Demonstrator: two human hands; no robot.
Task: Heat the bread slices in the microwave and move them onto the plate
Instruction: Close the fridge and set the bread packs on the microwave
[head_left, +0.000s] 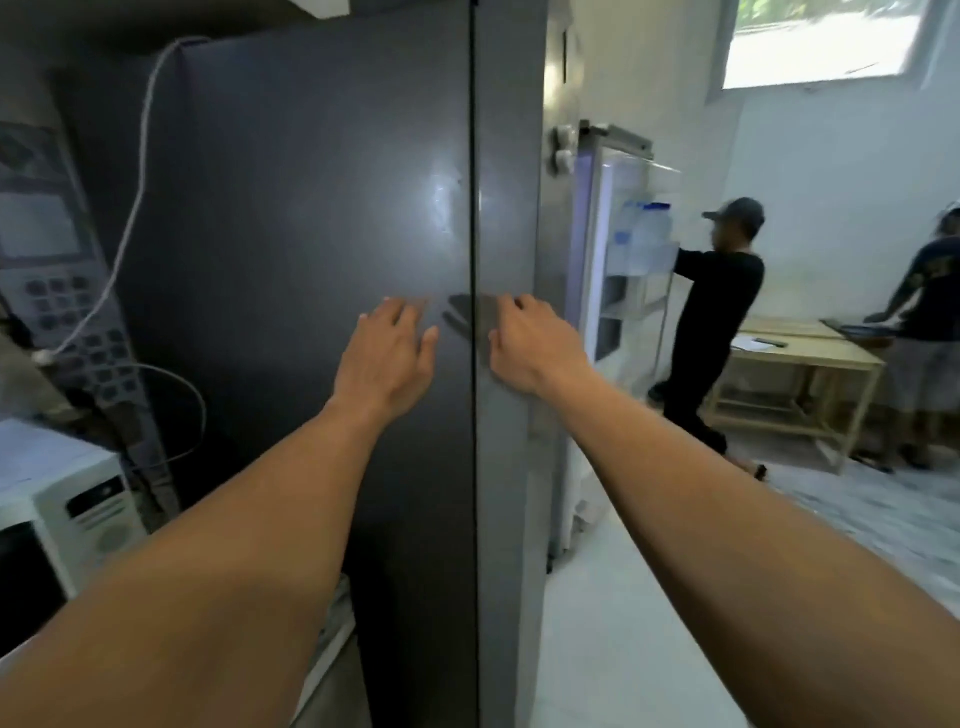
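Facing the fridge (311, 208) — my left hand (384, 358) flat, fingers apart; right hand (530, 345) bent, grip unclear. Microwave (78, 519) sits low, left of my left hand — the nearer one.

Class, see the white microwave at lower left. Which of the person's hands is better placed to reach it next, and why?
Probably left. The left hand lies flat on the fridge door, nearer the microwave; the right hand sits past the door seam and would have to cross over.
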